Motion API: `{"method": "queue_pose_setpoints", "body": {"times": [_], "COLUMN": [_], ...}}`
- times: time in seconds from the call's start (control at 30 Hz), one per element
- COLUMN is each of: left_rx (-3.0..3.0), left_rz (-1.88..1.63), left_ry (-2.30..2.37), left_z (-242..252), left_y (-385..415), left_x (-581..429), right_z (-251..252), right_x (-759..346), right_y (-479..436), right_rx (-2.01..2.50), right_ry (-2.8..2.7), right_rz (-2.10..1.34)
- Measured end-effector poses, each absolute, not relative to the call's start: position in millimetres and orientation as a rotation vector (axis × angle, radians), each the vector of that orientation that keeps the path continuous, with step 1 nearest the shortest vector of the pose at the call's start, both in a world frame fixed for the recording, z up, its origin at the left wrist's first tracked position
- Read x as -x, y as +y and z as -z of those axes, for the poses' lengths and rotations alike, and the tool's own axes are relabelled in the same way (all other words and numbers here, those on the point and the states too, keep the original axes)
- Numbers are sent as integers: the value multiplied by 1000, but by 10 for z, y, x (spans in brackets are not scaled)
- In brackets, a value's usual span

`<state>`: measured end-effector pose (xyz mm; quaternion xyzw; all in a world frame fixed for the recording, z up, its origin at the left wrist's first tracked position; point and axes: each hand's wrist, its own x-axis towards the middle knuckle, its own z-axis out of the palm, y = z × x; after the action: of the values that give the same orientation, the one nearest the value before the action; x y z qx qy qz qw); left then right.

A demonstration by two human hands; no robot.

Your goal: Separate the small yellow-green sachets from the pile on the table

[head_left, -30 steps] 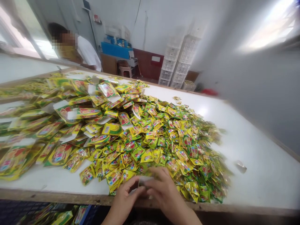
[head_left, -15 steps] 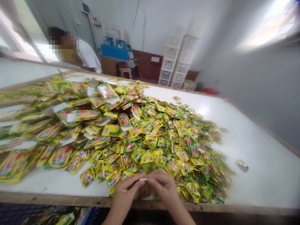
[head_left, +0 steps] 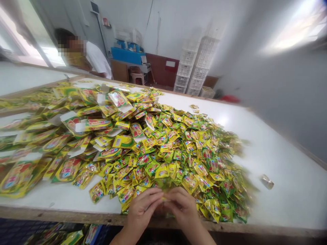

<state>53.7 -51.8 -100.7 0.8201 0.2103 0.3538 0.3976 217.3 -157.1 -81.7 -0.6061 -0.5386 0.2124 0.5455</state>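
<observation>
A second ago a pale flap stood out between the fingers, and half a second ago it was a thin white edge; now only a narrow yellow sliver of the carton (head_left: 162,199) shows where the fingertips meet. That suggests the flap has been folded over or tucked in, so the work at this end looks well advanced, though the view does not prove it.

The grip of the left hand (head_left: 141,208) and of the right hand (head_left: 184,208) is narrow on both sides — thumbs and fingers pinched together on the carton from either end. It is held at the near edge of the counter (head_left: 288,200), just in front of the loose sachets (head_left: 176,153); the cartons (head_left: 98,125) with open white flaps lie heaped to the left.

Most of the carton is hidden by the fingers, and a greenish blur beyond them may be part of it or of the sachets — I cannot tell which. The blue crate (head_left: 100,235) below the counter is cut off by the bottom of the frame, so its contents are only partly seen. Across the counter, what the co-worker (head_left: 95,59) handles cannot be made out.
</observation>
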Motion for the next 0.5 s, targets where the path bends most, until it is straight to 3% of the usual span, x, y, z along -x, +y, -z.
{"method": "queue_pose_setpoints", "body": {"times": [0.17,0.33,0.5], "left_rx": [-2157,-2079,-1915], "left_rz": [-847,-854,-1164], "left_ry": [465,526,1083], "left_z": [1183,1132,786], "left_y": [-601,-681,-528], "left_x": [-428,-511,78], "right_z": [966,660,335], "right_x": [-2119,-2206,-2267], "right_y": [-1765,-1566,-990], "right_rx": [1538,1578,1797], "right_ry": [-1508,-1578,-1737], "right_rz": [-326,-356,-170]}}
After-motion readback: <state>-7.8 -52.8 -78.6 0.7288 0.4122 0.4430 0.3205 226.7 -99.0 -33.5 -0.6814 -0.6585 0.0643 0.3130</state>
